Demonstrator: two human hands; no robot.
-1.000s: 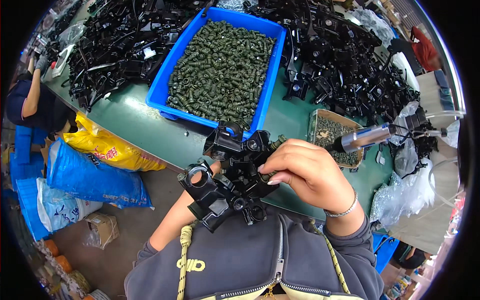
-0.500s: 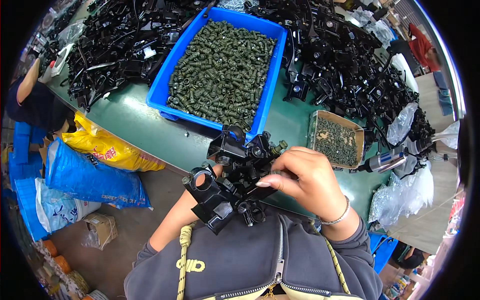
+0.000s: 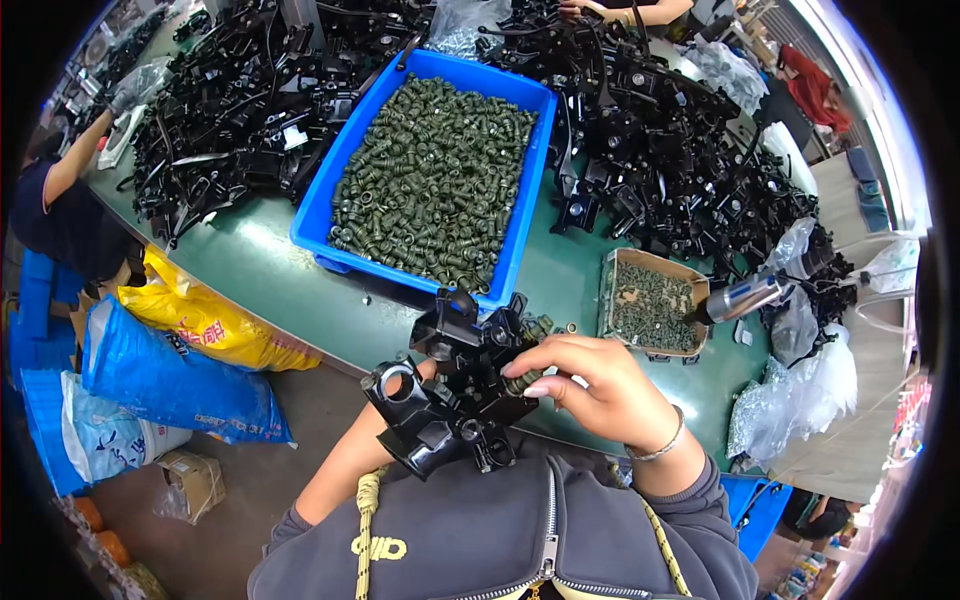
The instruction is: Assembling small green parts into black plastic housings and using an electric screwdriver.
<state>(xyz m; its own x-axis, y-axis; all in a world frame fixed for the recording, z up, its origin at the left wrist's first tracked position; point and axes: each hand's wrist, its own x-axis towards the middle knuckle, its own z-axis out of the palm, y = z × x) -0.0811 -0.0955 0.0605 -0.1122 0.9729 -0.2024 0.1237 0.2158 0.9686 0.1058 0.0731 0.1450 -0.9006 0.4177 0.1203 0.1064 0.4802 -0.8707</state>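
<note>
My left hand (image 3: 428, 369), mostly hidden, holds up a cluster of black metal brackets (image 3: 430, 440) with round clamp rings in front of my chest. My right hand (image 3: 605, 395) has thumb and fingers pinched on a dark green ribbed bolt (image 3: 518, 381) at the right side of the cluster. Another green bolt (image 3: 537, 327) sticks out of a bracket just above those fingers. Right behind the cluster is a blue bin (image 3: 545, 150), heaped with similar green bolts (image 3: 430, 190).
A cardboard box (image 3: 606, 295) of small green screws stands to the right, with a power screwdriver (image 3: 745, 298) beside it. Piles of black brackets (image 3: 640, 150) cover the far side of the green table (image 3: 265, 240). Sacks (image 3: 180, 370) lie at left. Another person's arm (image 3: 655, 13) reaches in at the top.
The bolt between my right thumb and fingers shows more plainly now. The bracket cluster has tilted slightly. Another person's arm has appeared at the far edge, and the view has shifted a little.
</note>
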